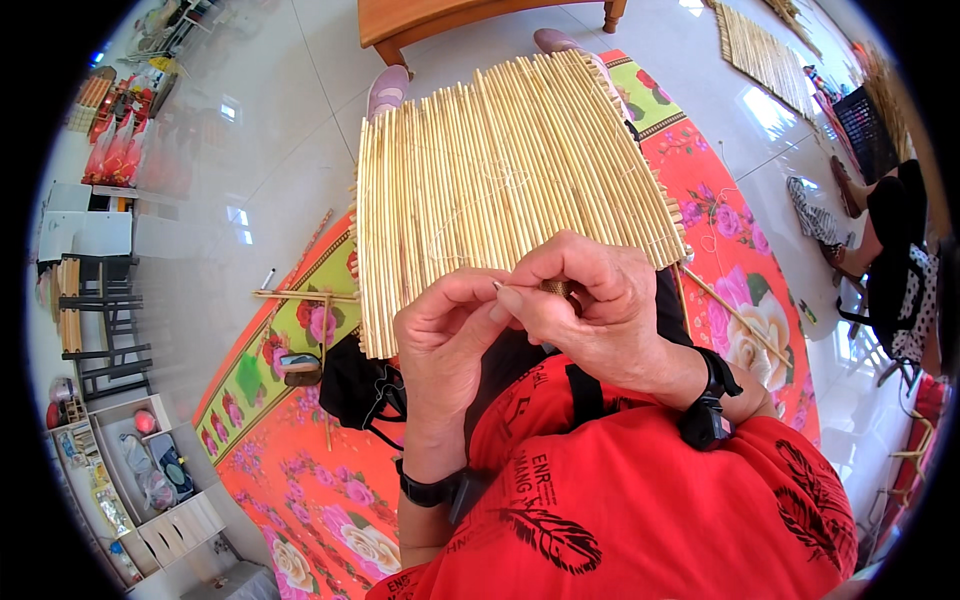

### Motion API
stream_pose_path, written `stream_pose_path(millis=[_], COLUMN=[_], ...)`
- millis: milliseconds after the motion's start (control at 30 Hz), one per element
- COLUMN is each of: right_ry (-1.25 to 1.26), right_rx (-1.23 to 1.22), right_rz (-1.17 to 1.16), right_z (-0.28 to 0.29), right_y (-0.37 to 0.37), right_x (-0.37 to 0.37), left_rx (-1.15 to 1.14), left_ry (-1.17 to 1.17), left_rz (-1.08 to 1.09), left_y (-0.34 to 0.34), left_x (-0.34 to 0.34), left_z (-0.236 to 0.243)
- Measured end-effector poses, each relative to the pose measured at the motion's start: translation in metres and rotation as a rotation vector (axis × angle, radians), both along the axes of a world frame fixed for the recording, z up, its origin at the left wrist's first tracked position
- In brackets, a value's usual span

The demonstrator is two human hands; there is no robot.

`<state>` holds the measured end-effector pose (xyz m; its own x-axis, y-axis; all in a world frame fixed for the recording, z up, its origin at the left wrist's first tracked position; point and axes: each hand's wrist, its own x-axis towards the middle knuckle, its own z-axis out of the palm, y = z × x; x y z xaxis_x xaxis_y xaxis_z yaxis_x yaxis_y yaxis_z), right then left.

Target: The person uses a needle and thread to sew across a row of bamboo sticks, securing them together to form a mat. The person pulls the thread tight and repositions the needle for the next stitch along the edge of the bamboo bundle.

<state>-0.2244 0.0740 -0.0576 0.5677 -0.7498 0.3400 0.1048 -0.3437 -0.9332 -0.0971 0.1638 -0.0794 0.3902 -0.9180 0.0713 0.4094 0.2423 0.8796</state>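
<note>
In front of my body, a mat of straw-coloured reed stalks point(500, 150) lies across my lap, its stalks side by side. Loose white thread point(508, 178) curls over the middle of it and runs down toward my fingers. Above the mat's near edge, my left hand point(450, 325) and my right hand point(590, 300) meet at the fingertips. Both pinch with thumb and forefinger; something tiny and pale shows between them, too small to name. A gold-coloured band, like a thimble point(558, 288), sits on a finger of my right hand.
A red floral floor mat point(290, 480) spreads beneath me, with thin sticks point(740, 315) lying on it. A wooden bench point(480, 20) stands ahead. Another reed mat point(765, 60) lies at far right, near a person's legs point(870, 230). Shelves point(130, 470) line the left.
</note>
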Motion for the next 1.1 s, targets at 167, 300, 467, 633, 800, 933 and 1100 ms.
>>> stream_pose_path(millis=[167, 300, 467, 633, 800, 933, 1100], right_ry=[0.006, 0.002, -0.002, 0.007, 0.021, 0.021, 0.016], right_rx=[-0.007, -0.047, -0.050, -0.063, 0.056, 0.094, 0.120], right_rz=[0.004, 0.000, 0.004, 0.014, 0.005, -0.004, 0.022], right_z=[0.0031, 0.0016, 0.0016, -0.0006, 0.0021, 0.0014, 0.0034], right_y=[0.0002, -0.0010, -0.0011, -0.0020, -0.0002, 0.0004, 0.0005], right_x=[0.0003, 0.0005, 0.0011, 0.0005, 0.0007, 0.0014, 0.0019], left_rx=[0.002, -0.001, 0.000, -0.004, 0.013, 0.015, 0.015], left_ry=[-0.009, 0.009, -0.005, -0.017, -0.015, -0.016, -0.005], left_rz=[0.008, 0.006, 0.009, 0.002, -0.001, 0.008, 0.008], left_y=[0.0005, -0.0001, 0.0008, 0.0010, 0.0010, 0.0012, 0.0013], left_x=[0.0004, -0.0004, 0.0017, 0.0021, 0.0012, 0.0008, 0.0007], left_z=[-0.0007, -0.0004, -0.0032, -0.0026, 0.0007, 0.0003, 0.0018])
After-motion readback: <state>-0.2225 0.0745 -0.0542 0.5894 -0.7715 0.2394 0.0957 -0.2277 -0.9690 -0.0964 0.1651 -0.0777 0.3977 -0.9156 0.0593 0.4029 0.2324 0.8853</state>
